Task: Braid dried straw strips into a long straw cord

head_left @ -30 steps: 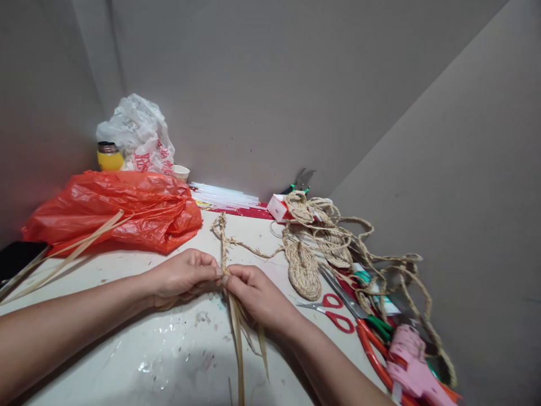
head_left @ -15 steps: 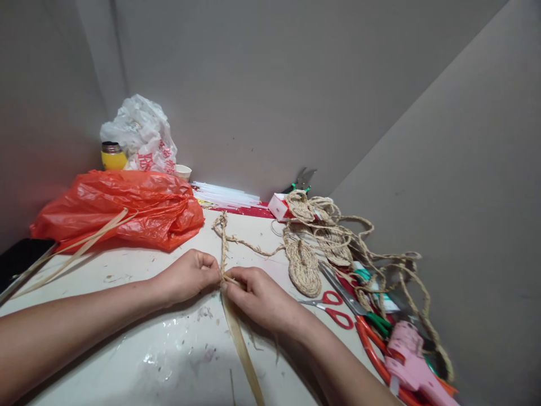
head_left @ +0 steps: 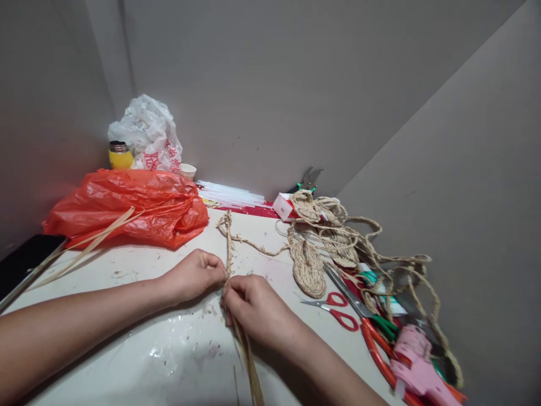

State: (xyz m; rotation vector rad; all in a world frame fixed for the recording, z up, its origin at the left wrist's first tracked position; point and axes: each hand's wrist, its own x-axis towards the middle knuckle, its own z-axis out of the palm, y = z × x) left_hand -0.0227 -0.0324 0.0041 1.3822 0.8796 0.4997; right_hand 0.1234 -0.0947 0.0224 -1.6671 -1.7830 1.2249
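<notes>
A braided straw cord [head_left: 229, 243] runs away from me over the white table, then loops off to the right. My left hand [head_left: 203, 274] is closed in a pinch at the cord's near end. Just right of it, my right hand [head_left: 249, 301] is closed around the strands at the braid's end. Below that hand, loose flat straw strands [head_left: 250, 369] hang together toward the table's front. The fingertips of both hands nearly meet, and the exact crossing of the strands is hidden behind them.
Coiled straw pieces [head_left: 308, 269], small red-handled scissors [head_left: 338, 310], large orange-handled scissors [head_left: 374, 347] and a pink glue gun [head_left: 416, 361] lie right. A red plastic bag [head_left: 135, 206] with straw strips [head_left: 99, 239], a yellow jar [head_left: 120, 156] and glue sticks [head_left: 230, 194] lie left and behind.
My right hand has turned over the strands and gathered them; the wide flat strip below it now hangs as a narrower bundle. The whole view has shifted slightly.
</notes>
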